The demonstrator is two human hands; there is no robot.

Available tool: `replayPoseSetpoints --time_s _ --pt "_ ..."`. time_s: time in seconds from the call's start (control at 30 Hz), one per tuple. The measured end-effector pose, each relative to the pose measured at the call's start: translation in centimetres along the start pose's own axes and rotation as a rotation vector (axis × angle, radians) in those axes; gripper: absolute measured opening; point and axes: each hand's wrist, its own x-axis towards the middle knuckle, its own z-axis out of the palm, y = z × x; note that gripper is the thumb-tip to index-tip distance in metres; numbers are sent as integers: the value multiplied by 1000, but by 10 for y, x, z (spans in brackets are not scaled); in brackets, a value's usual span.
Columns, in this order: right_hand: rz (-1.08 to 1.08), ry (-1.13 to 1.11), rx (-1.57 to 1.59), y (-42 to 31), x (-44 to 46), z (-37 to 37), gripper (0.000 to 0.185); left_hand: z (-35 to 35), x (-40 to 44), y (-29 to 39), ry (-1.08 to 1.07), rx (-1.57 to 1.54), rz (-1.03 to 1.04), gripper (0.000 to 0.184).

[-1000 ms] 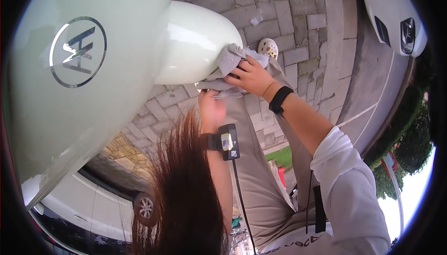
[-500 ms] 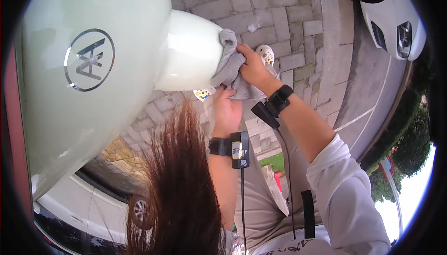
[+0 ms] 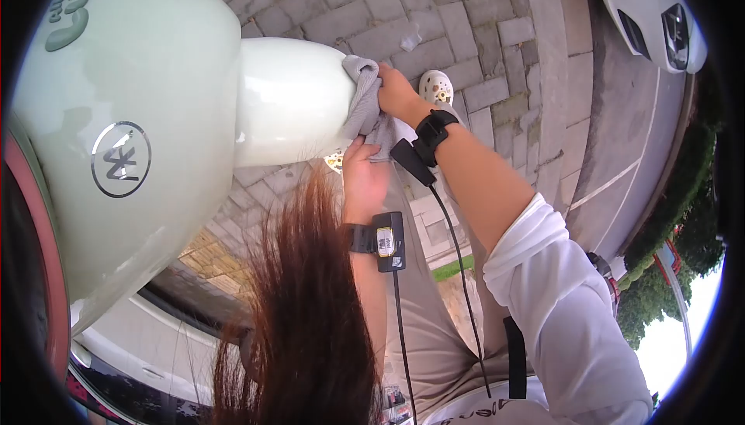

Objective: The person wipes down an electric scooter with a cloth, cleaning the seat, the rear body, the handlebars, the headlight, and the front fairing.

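A grey cloth [image 3: 365,99] is bunched against the rounded end of a glossy pale-green limb [image 3: 291,103]. That limb sticks out from a large pale-green sculpture-like body [image 3: 167,60], which carries a round silver emblem [image 3: 121,159]. My right hand [image 3: 400,93] is closed on the cloth's right side, at the limb's end. Lower down, my left hand [image 3: 365,180] pinches the cloth's bottom edge with its thumb and fingers. Both wrists wear black straps with small devices and cables.
Long brown hair [image 3: 310,308] hangs across the lower middle, covering part of the view. Grey paving [image 3: 489,76] lies below, with a white clog [image 3: 436,87] on my foot. Parked cars stand at upper right [image 3: 648,6] and lower left [image 3: 147,355].
The view has shifted, and raised lettering now shows at upper left on the body. Both hands stay at the limb's end with the cloth, which looks more tightly gathered.
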Motion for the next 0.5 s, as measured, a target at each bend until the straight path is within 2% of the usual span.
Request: replayPoseSetpoints --time_s 0.03,0.1,0.17,0.23,0.33,0.4,0.43,0.5 --pt "-6 -2 -4 3 4 -1 25 19 -5 12 119 -242 -182 45" --pt "-46 -36 -195 8 6 -3 26 30 -11 19 140 -330 -239 44" --pt "-95 -33 -265 5 -13 -1 28 14 -4 3 -99 -483 -182 46" --pt "-146 -19 -330 3 -32 -1 29 0 -13 1 -122 -507 -181 48" --pt "-213 -86 -221 4 -55 -4 33 -24 -29 1 -154 -510 -176 51" --pt "-175 -211 -187 4 -68 -8 33 -34 -34 -5 -91 -456 -157 55" --pt "-180 -212 -189 9 -72 -11 33 -31 -34 -3 -93 -458 -152 55" --pt "-50 -208 -114 18 -79 -17 42 -26 -39 2 -46 -418 -183 56"
